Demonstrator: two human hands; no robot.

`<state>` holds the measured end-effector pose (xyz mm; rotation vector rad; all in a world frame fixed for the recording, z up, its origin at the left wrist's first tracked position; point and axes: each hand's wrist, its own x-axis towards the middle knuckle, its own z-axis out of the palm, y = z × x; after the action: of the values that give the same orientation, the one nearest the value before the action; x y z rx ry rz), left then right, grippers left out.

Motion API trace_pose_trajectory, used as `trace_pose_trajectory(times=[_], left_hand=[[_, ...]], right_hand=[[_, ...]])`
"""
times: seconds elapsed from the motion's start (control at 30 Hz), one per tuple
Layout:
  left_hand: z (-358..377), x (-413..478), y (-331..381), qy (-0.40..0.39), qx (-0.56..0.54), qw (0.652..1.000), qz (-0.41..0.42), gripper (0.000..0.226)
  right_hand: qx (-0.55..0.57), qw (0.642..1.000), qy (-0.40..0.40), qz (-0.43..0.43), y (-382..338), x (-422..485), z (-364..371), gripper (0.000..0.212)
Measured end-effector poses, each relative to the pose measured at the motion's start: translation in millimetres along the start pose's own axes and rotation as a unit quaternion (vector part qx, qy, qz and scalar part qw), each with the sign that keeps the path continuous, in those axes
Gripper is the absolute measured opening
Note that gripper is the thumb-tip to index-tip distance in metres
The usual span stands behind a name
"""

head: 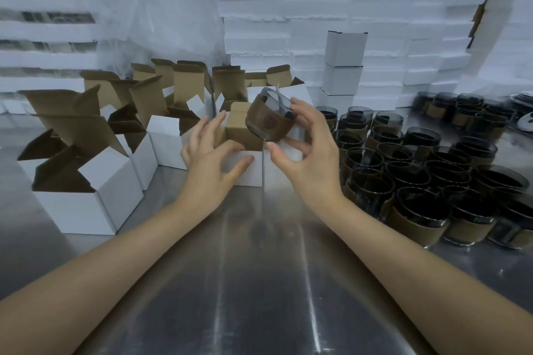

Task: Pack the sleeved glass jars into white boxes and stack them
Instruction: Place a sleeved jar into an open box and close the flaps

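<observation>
My right hand (pixel 305 150) holds a dark glass jar with a brown sleeve (pixel 269 119), tilted, just above the open top of a white box (pixel 248 173) at the table's middle. My left hand (pixel 212 153) grips that box's near left corner, thumb on its white front face and fingers curled over the rim. The box's brown inner flaps stand up behind the jar. Many more sleeved jars (pixel 418 176) stand packed together on the right. A stack of three closed white boxes (pixel 343 66) rises behind them.
Several open white boxes (pixel 95 181) with raised brown flaps crowd the left and back of the steel table (pixel 259 268). White foam sheets (pixel 317 8) and a clear plastic bag (pixel 161 14) form a wall at the back.
</observation>
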<state>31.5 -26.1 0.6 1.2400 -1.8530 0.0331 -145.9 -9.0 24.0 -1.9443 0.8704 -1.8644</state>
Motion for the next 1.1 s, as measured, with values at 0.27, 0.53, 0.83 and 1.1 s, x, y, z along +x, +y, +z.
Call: trace_pose_trajectory(times=[0.27, 0.53, 0.83, 1.1], left_hand=[[5, -6, 18, 0.02, -0.107, 0.994, 0.023, 0.028], [3, -3, 20, 0.07, -0.101, 0.992, 0.017, 0.049], [5, -5, 17, 0.047, -0.115, 0.991, 0.047, 0.049], [4, -4, 14, 0.047, -0.133, 0.99, 0.029, 0.067]], right_hand=[[-0.1, 0.992, -0.079, -0.019, 7, 10, -7, 0.046], [-0.197, 0.965, -0.17, -0.027, 8, 20, -24, 0.015], [-0.239, 0.931, -0.272, 0.05, -2, 20, -23, 0.018], [-0.201, 0.943, -0.24, 0.111, 0, 10, -17, 0.026]])
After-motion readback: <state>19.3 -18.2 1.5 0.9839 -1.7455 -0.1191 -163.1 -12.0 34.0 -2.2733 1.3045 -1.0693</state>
